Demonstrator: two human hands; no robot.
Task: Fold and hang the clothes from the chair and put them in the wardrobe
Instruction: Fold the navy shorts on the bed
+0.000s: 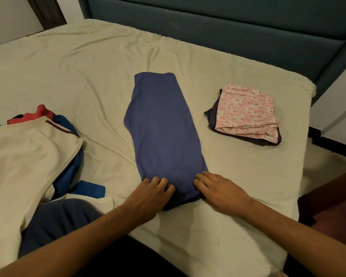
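Blue garment [164, 126] lies folded lengthwise, long, narrow; smooth on bed [88, 66].

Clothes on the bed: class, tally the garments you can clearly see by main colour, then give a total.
Blue: 2, long folded blue cloth garment, crumpled bright blue garment
Cream: 1, cream garment with maroon trim
Pink floral: 1, folded piece
Red: 1, red garment
Total: 5
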